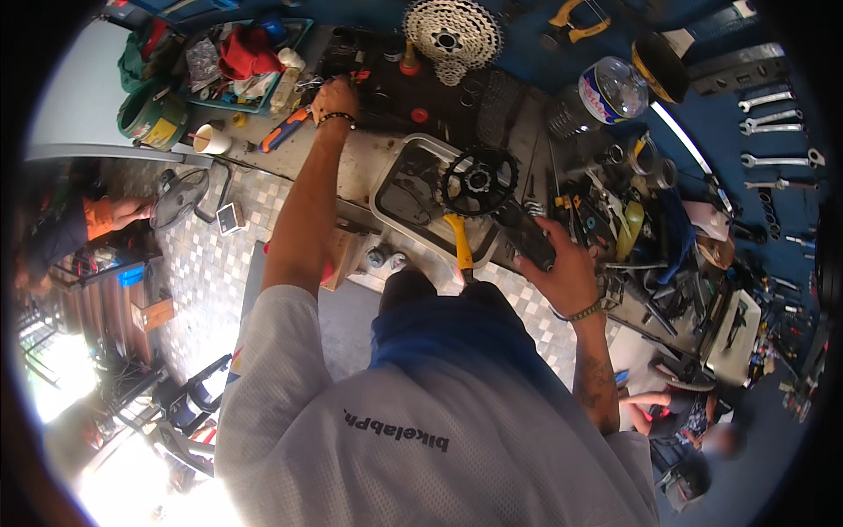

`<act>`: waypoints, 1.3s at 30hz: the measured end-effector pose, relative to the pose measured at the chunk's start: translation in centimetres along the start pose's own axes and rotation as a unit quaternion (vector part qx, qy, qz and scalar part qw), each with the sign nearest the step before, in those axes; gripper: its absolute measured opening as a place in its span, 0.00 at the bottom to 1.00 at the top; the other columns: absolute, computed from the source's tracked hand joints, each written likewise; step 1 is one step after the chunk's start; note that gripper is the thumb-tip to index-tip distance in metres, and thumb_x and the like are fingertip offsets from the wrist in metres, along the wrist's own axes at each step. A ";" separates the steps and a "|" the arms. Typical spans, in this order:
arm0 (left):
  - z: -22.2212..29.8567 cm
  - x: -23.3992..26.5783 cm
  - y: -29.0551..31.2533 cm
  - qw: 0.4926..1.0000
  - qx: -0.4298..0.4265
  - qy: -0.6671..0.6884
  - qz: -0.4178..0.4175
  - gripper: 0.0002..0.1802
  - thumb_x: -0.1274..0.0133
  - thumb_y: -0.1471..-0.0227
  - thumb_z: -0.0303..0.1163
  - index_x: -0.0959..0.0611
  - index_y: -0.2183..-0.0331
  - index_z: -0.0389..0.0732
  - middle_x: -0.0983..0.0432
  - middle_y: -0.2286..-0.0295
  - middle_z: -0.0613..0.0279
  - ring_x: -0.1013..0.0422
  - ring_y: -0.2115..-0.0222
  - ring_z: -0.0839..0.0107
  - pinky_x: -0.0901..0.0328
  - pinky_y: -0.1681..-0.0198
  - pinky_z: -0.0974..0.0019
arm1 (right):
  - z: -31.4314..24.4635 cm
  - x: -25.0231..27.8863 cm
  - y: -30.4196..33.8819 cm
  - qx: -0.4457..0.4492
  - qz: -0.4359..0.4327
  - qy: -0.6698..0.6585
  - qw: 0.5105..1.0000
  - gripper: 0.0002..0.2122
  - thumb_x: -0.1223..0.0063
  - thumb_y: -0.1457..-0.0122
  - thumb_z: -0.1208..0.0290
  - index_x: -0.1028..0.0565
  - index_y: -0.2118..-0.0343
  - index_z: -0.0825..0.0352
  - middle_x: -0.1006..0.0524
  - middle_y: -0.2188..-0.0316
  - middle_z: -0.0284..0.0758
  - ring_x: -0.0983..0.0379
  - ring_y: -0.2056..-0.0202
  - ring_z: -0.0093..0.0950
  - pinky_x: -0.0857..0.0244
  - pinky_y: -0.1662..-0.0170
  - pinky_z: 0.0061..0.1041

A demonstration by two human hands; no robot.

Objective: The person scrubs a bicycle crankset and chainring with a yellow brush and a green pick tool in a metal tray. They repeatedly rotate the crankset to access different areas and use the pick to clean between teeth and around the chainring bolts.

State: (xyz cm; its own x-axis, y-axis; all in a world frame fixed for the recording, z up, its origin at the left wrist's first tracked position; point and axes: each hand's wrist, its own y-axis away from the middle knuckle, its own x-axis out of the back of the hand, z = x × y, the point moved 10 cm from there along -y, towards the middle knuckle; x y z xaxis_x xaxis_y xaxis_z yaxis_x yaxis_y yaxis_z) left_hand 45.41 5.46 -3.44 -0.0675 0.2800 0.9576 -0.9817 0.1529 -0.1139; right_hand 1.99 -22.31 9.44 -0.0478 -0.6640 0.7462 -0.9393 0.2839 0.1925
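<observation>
My right hand (566, 268) grips the dark arm of a bicycle crank (525, 235), thumb on one side and fingers on the other. Its round black chainring (479, 181) hangs over a shallow metal tray (383, 195). Across the tray's near rim lies a yellow-handled tool (460, 239); its kind I cannot tell. Stretched out to the far left, my left hand (335, 98) is closed at the back of the bench. What it holds, if anything, is hidden; a small red piece shows beside its fingers. Orange-and-blue-handled pliers (285, 129) lie just left of that hand.
A large silver cassette (453, 35) stands at the back. A blue bin of parts and rags (250, 66), a green bucket (152, 114) and a white cup (212, 139) are left. Loose tools crowd the right, below hanging wrenches (777, 161). Other people sit at both sides.
</observation>
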 end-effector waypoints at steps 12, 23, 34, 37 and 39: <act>0.8 3.5 9.9 0.980 -0.079 0.170 0.067 0.13 0.36 0.38 0.41 0.13 0.54 0.47 0.13 0.59 0.54 0.17 0.58 0.45 0.23 0.57 0.43 | 1.7 1.2 2.7 -0.094 0.079 -0.048 0.991 0.32 0.26 0.44 0.59 0.24 0.37 0.62 0.12 0.57 0.46 0.13 0.54 0.43 0.22 0.49 0.40; -2.6 -2.1 -1.9 0.999 0.012 -0.006 -0.039 0.22 0.34 0.41 0.48 0.11 0.54 0.42 0.12 0.57 0.43 0.16 0.54 0.40 0.22 0.50 0.41 | -2.0 -2.0 3.3 -0.088 0.030 -0.002 0.996 0.32 0.27 0.44 0.59 0.25 0.36 0.62 0.12 0.59 0.46 0.14 0.56 0.47 0.22 0.51 0.43; -3.2 6.0 18.6 0.957 -0.031 0.286 -0.039 0.16 0.40 0.38 0.41 0.11 0.59 0.38 0.13 0.65 0.42 0.16 0.61 0.40 0.23 0.55 0.46 | -5.2 -0.4 -1.3 -0.003 -0.030 0.168 0.985 0.33 0.27 0.45 0.61 0.24 0.34 0.55 0.13 0.60 0.49 0.15 0.59 0.49 0.22 0.52 0.45; -1.5 7.1 26.6 0.980 0.012 0.188 -0.071 0.12 0.42 0.38 0.39 0.11 0.56 0.45 0.13 0.65 0.43 0.17 0.63 0.39 0.23 0.56 0.41 | -6.9 -1.1 -4.7 0.091 -0.088 0.247 0.961 0.33 0.28 0.44 0.57 0.25 0.33 0.53 0.14 0.66 0.46 0.15 0.61 0.50 0.23 0.53 0.47; 0.2 6.9 28.5 0.990 0.011 0.128 -0.063 0.11 0.43 0.36 0.38 0.12 0.55 0.48 0.14 0.66 0.44 0.17 0.63 0.40 0.23 0.58 0.39 | -8.8 -1.7 -6.5 0.153 -0.095 0.277 0.944 0.29 0.30 0.42 0.57 0.22 0.37 0.55 0.15 0.71 0.44 0.16 0.63 0.50 0.23 0.56 0.47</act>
State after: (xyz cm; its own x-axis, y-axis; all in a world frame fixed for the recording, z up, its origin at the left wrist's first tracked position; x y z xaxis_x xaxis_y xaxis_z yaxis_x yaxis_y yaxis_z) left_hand 16.95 11.57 -0.02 0.1002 0.4909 0.8654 -0.9834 0.1814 0.0110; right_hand 11.21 -16.93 12.50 0.2372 -0.1954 0.9516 -0.9711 -0.0745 0.2268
